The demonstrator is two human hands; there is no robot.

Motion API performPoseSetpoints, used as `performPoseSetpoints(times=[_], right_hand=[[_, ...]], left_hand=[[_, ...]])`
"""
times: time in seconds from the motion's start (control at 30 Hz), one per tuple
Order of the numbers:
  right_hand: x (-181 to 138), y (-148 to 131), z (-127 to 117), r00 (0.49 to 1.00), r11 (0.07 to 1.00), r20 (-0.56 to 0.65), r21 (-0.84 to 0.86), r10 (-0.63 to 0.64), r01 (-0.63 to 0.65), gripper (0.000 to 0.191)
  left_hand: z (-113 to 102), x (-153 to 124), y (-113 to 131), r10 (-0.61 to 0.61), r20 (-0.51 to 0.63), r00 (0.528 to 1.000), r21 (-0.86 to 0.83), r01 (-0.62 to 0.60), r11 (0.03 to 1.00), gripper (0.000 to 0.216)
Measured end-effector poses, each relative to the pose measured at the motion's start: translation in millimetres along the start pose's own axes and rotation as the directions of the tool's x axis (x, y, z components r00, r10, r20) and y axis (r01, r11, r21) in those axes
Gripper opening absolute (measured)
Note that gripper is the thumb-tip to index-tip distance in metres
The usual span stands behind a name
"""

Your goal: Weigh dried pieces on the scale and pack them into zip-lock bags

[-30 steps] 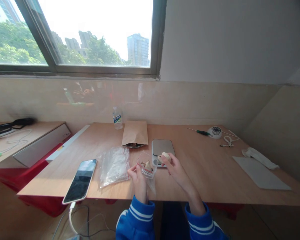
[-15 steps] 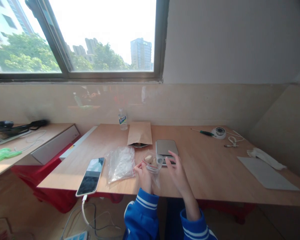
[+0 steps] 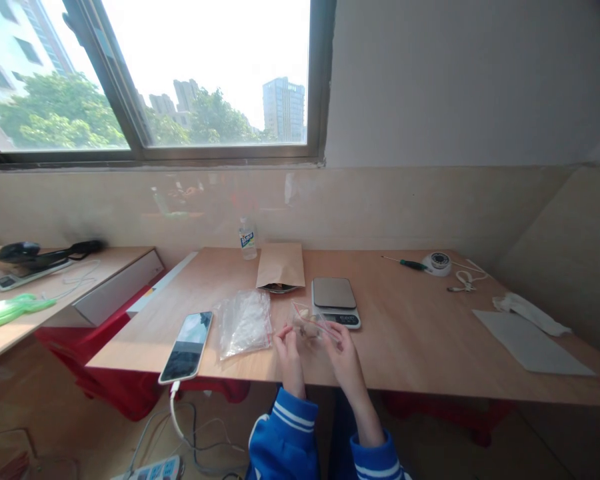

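Near the table's front edge I hold a small clear zip bag (image 3: 307,327) with a red strip along its mouth. Pale tan lumps show through the plastic; their kind is too small to make out. My left hand (image 3: 289,350) pinches the bag's left side. At the other end of the red strip, the fingers of my right hand (image 3: 344,353) are closed on the bag. Just behind my right hand stands a kitchen scale (image 3: 335,293) with nothing on its plate. A stack of clear plastic zip bags (image 3: 245,323) lies left of my left hand.
Behind the bags are an open brown paper pouch (image 3: 281,263) and a bottle (image 3: 247,240). A phone (image 3: 187,347) with a cable plugged in overhangs the front edge. Rightward lie a screwdriver (image 3: 413,265), a dome camera (image 3: 439,264) and a grey sheet (image 3: 530,347).
My right hand, fingers spread before, has closed on the bag's edge. The bag's mouth has gone from rounded open to stretched flatter between my hands.
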State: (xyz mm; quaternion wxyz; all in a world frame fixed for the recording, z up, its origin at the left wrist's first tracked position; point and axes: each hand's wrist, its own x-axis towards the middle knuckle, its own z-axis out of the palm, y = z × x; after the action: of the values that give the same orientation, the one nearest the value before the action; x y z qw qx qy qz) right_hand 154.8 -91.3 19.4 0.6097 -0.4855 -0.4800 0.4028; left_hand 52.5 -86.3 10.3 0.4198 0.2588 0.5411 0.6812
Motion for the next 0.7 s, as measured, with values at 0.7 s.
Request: performPoseSetpoints(times=[0.7], right_hand=[[-3.8,-21.7,-24.1,0.997,1.000,-0.073,0.001,-0.022,0.022,0.050]], left_hand=[[6.1,-20.0,26.7,0.208,0.014,0.978,0.009,-0.208,0.978,0.038]])
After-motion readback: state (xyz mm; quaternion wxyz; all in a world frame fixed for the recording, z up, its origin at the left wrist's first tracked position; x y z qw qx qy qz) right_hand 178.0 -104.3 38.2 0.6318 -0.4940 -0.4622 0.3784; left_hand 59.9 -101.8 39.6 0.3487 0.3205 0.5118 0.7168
